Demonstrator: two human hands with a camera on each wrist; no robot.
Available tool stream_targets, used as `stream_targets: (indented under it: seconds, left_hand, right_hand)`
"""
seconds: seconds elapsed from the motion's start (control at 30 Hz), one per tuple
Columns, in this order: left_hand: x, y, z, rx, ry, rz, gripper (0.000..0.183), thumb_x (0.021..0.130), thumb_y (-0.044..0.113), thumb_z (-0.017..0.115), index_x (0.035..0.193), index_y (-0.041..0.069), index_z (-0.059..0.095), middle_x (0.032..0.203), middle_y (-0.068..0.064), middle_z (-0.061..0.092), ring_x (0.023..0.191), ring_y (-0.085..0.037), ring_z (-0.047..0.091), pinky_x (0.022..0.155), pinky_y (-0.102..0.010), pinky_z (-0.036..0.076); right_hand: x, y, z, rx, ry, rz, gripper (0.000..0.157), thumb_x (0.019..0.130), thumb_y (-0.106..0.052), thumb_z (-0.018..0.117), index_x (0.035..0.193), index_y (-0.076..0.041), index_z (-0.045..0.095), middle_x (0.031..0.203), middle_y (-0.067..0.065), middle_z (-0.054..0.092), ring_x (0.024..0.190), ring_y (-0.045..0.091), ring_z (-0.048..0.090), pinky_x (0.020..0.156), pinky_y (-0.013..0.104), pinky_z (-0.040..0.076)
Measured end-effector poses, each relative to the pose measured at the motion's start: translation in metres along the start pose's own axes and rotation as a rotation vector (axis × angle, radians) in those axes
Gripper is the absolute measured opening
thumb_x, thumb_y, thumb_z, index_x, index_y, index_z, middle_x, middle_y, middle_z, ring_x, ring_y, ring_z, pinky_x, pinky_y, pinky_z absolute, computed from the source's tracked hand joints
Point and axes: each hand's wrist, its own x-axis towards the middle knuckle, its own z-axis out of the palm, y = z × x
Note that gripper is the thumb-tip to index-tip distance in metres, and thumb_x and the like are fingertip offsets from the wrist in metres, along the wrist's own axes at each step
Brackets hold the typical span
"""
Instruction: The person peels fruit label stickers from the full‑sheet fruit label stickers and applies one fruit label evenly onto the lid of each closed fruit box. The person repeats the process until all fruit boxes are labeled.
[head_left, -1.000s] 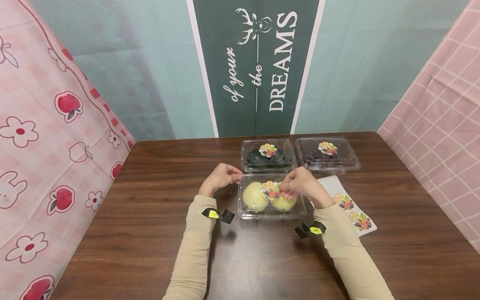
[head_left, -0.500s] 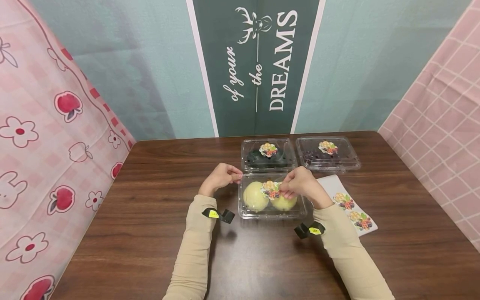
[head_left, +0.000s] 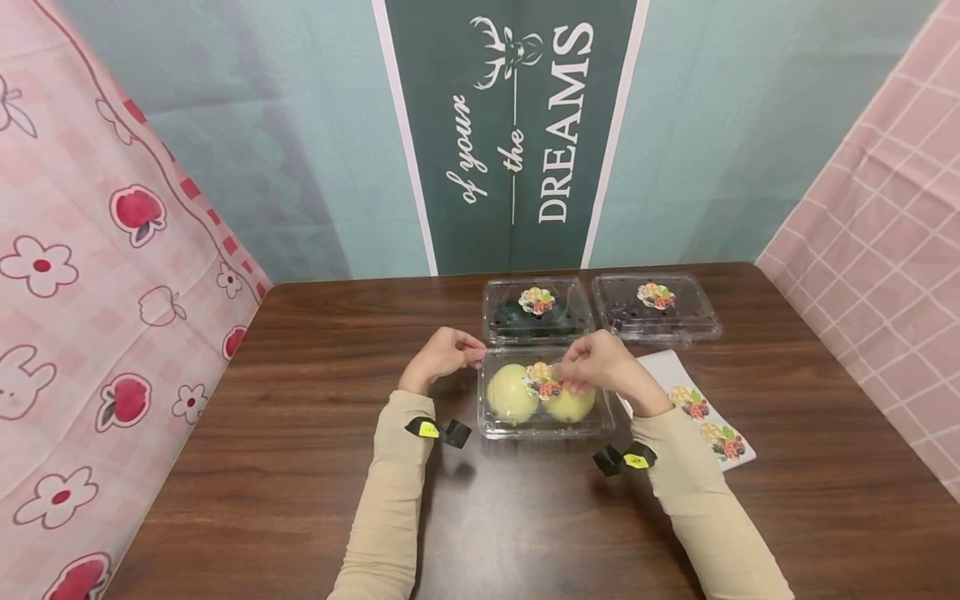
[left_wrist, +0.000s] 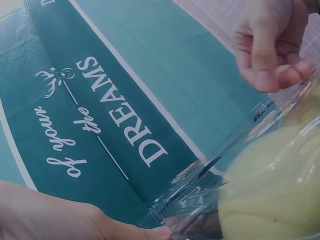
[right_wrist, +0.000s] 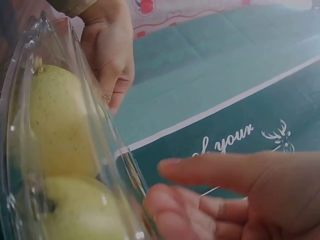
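A clear plastic clamshell box [head_left: 546, 429] with two yellow-green pears [head_left: 512, 392] sits mid-table. My left hand [head_left: 444, 358] pinches the box's back-left corner, thumb and finger meeting at the rim in the left wrist view. A fruit-print sticker [head_left: 542, 381] lies on the lid, over the gap between the pears. Over the lid's right side is my right hand [head_left: 600, 367], close to the sticker's right edge. In the right wrist view its thumb [right_wrist: 205, 172] stands apart from the fingertips, with nothing seen between them.
Behind stand two more clear boxes with stickers on their lids: one with dark green contents [head_left: 536, 321], one with dark purple contents [head_left: 660, 323]. A white sticker sheet [head_left: 731, 425] bearing fruit stickers lies right, partly under the right forearm.
My right hand has come slightly up off the sticker, its fingertips now parted from the edge. The sticker stays on the lid. My left hand remains at the box corner.
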Motion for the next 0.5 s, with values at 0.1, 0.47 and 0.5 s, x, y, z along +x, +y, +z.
stream_targets:
  seconds: [0.1, 0.47, 0.5]
  left_hand:
    - [0.001, -0.002, 0.001, 0.001, -0.001, 0.004, 0.019, 0.093, 0.011, 0.062, 0.104, -0.003, 0.07, 0.094, -0.019, 0.074, 0.081, -0.016, 0.07, 0.08, -0.029, 0.055]
    - [0.002, -0.002, 0.0, -0.002, -0.007, 0.0, 0.02, 0.093, 0.012, 0.062, 0.105, -0.002, 0.07, 0.096, -0.019, 0.074, 0.086, -0.021, 0.071, 0.08, -0.027, 0.054]
    - [0.002, -0.002, 0.0, -0.004, -0.006, -0.001, 0.019, 0.093, 0.012, 0.062, 0.104, -0.002, 0.07, 0.095, -0.019, 0.074, 0.087, -0.022, 0.071, 0.079, -0.027, 0.054]
  right_hand:
    - [-0.001, -0.001, 0.001, -0.063, 0.05, -0.112, 0.019, 0.088, -0.016, 0.068, 0.087, 0.003, 0.07, 0.069, 0.01, 0.073, 0.059, 0.009, 0.067, 0.059, 0.024, 0.055]
    - [-0.011, -0.001, 0.025, -0.39, 0.19, -0.586, 0.026, 0.086, -0.008, 0.068, 0.109, 0.004, 0.069, 0.108, 0.02, 0.073, 0.092, 0.031, 0.072, 0.082, 0.041, 0.058]
    - [-0.011, -0.001, 0.027, -0.43, 0.189, -0.607, 0.026, 0.087, -0.009, 0.068, 0.11, 0.004, 0.069, 0.111, 0.02, 0.072, 0.092, 0.03, 0.072, 0.082, 0.041, 0.058]
